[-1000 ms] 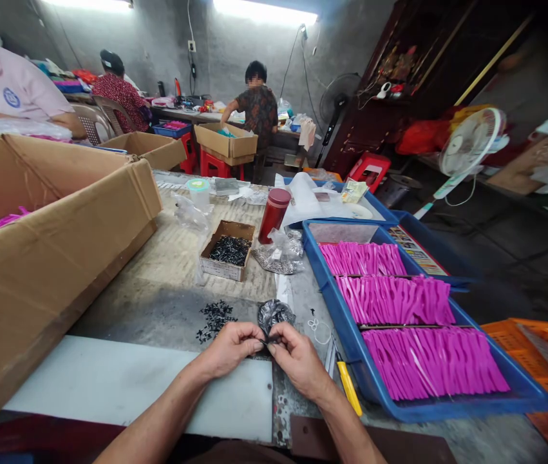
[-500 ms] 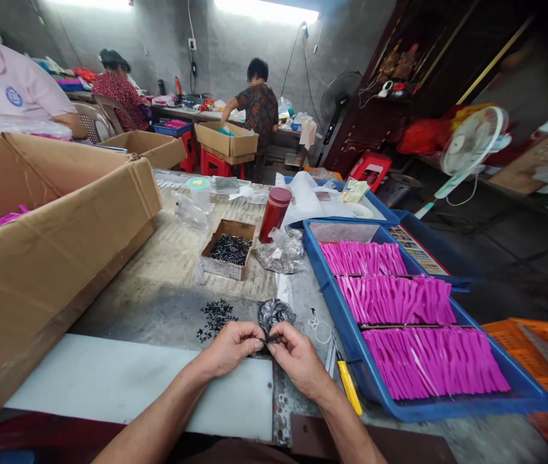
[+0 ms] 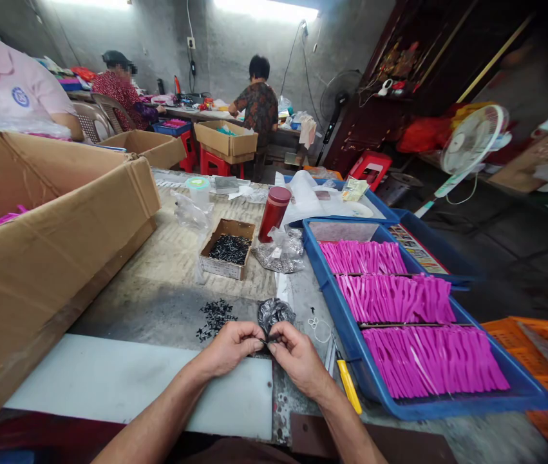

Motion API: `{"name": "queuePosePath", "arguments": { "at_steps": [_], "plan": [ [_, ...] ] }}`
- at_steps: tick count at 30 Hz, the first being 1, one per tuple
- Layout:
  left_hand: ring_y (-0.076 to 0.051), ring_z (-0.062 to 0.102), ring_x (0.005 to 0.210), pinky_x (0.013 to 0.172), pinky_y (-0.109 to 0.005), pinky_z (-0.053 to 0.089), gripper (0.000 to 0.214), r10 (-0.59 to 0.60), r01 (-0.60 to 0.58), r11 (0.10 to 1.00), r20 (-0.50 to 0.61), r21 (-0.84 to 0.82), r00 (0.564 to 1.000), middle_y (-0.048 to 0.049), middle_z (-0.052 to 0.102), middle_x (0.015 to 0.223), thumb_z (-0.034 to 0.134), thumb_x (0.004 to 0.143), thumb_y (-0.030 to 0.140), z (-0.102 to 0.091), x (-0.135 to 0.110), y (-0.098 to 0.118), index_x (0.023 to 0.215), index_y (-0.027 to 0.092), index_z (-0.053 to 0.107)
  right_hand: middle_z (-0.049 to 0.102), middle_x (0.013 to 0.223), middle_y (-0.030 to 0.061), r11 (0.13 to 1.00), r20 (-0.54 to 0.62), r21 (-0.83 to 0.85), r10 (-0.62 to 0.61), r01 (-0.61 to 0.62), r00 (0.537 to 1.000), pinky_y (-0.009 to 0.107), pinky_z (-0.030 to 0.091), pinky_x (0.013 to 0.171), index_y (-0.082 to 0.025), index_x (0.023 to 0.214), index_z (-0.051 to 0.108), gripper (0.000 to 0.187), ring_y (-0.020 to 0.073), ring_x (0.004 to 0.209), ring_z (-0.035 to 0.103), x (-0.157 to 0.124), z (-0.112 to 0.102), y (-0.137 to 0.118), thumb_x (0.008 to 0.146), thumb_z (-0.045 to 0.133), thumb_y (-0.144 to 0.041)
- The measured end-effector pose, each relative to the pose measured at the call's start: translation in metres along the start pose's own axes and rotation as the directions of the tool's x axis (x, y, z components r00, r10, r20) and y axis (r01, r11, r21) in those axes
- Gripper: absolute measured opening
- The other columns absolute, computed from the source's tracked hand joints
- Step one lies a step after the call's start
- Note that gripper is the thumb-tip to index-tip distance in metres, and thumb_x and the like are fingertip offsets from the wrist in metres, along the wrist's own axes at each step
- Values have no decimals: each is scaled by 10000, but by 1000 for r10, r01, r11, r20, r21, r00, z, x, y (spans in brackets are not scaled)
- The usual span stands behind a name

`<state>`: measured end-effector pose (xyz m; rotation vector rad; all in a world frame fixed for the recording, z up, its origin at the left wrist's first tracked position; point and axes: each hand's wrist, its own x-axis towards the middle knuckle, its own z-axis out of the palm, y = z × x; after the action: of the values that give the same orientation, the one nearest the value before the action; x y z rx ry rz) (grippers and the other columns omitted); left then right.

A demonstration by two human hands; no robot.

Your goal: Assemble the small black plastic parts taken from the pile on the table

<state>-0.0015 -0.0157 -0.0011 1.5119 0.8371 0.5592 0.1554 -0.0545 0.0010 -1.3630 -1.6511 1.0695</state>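
My left hand (image 3: pixel 232 346) and my right hand (image 3: pixel 297 356) meet fingertip to fingertip over the near part of the table. Both are pinched closed on a small dark piece (image 3: pixel 264 341), mostly hidden by the fingers, so its kind does not show. Just behind the hands sits a bundle of black plastic (image 3: pixel 276 314). A loose pile of small black parts (image 3: pixel 216 317) lies beyond my left hand. Farther back, an open cardboard box (image 3: pixel 228 250) holds many small black and metal pieces. A yellow-handled tool (image 3: pixel 349 386) rests to the right of my right hand.
A blue tray (image 3: pixel 392 412) with rows of magenta strips (image 3: pixel 435 361) stands at right. The large carton (image 3: pixel 61 258) fills the left side. A white board (image 3: pixel 148 380) lies under my left forearm. A red canister (image 3: pixel 274 212) stands farther back. Several people sit beyond the table.
My hands stay in the same place, still pinching, with only slight finger movement. In the background, the person by the wall has drawn an arm back from the carton.
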Motion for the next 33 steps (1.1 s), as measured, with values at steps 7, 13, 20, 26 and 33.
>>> {"name": "queuePosePath", "arguments": {
  "at_steps": [7, 13, 20, 26, 33],
  "plan": [
    [-69, 360, 519, 500, -161, 294, 106, 3, -3, 1000, 6, 18, 1000, 45, 419, 530, 479, 688, 182, 0, 0, 1, 649, 110, 547, 385, 575, -53, 1000, -1, -13, 6, -6, 1000, 193, 309, 517, -179, 703, 450, 51, 88, 539, 372, -1, 0, -1, 694, 426, -136],
    [-79, 383, 547, 527, -164, 316, 119, 36, -34, 994, -10, 105, 999, 37, 463, 553, 467, 688, 168, 0, -1, 1, 656, 113, 568, 379, 562, -56, 1000, 15, -9, 22, -22, 1000, 198, 299, 507, -178, 706, 455, 54, 92, 533, 370, 0, 0, -4, 690, 422, -139],
    [-90, 437, 586, 558, -157, 339, 136, 50, -47, 970, -5, 240, 999, 28, 520, 591, 463, 694, 170, 0, 0, 1, 680, 124, 590, 378, 555, -61, 999, 54, 1, 38, -38, 998, 190, 296, 508, -174, 711, 460, 63, 85, 531, 363, 1, -3, -6, 682, 423, -131],
    [-89, 444, 584, 560, -155, 339, 136, 57, -54, 955, -1, 291, 998, 29, 530, 598, 460, 696, 165, 0, -1, 1, 681, 131, 590, 370, 567, -61, 999, 90, 18, 37, -39, 995, 188, 292, 511, -175, 740, 458, 88, 84, 543, 361, 2, -4, -5, 683, 429, -114],
    [-90, 459, 590, 570, -159, 339, 139, 70, -67, 949, 2, 307, 998, 27, 542, 610, 455, 694, 157, 0, -1, 1, 684, 134, 592, 355, 558, -66, 999, 112, 18, 38, -40, 993, 188, 282, 505, -179, 742, 448, 89, 81, 529, 346, 3, -5, -5, 686, 428, -112]
  ]
}}
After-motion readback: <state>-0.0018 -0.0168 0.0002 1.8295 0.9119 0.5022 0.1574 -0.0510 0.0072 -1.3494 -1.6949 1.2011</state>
